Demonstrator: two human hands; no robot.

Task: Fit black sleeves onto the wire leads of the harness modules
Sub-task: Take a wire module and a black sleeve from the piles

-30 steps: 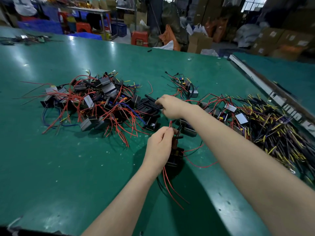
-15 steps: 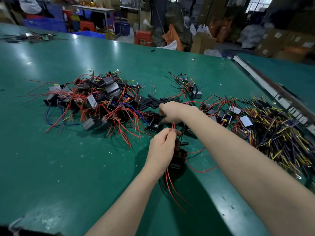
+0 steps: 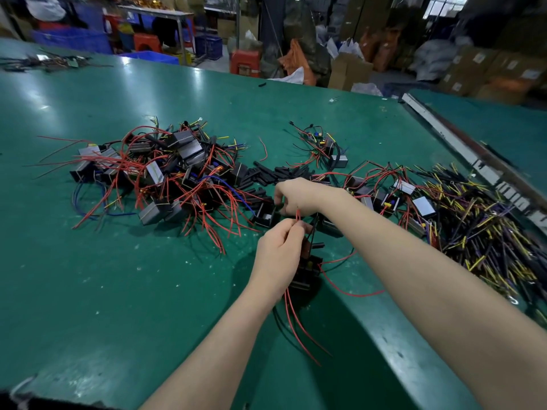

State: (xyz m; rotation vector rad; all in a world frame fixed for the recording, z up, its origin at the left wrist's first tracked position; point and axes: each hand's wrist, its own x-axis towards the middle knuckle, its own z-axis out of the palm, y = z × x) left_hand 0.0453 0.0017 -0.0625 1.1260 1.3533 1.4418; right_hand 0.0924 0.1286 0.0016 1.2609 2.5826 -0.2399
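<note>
Left hand (image 3: 278, 255) pinches red leads (image 3: 298, 216) at thumb and fingertips, fingers curled around them. Module (image 3: 307, 272), black, hangs just below and right of that hand, above the green table (image 3: 124, 291); more of its red leads trail down toward the table edge.

Right hand (image 3: 296, 196) is just beyond the left hand, fingers curled down at the near edge of the sleeves (image 3: 278, 174); whether it actually grips a sleeve cannot be told, fingertips are hidden.

Sleeves: loose scatter of short black tubes on the table, beyond the right hand. One short black sleeve (image 3: 318, 245) sits just right of the left hand, by the held module.

Left of the sleeves: big pile (image 3: 165, 179) of grey and black modules tangled in red wires, some blue. Beyond and right of the sleeves: one small module (image 3: 331, 152) with wires. Right of the sleeves: more modules (image 3: 384, 196), some with white labels, text too small to read. Farther right: heap of yellow-and-black wires (image 3: 479, 226).

No readable writing anywhere. Background beyond the table: cardboard boxes (image 3: 349, 72), red stools (image 3: 245, 63), blue crates (image 3: 71, 39), all blurred.
</note>
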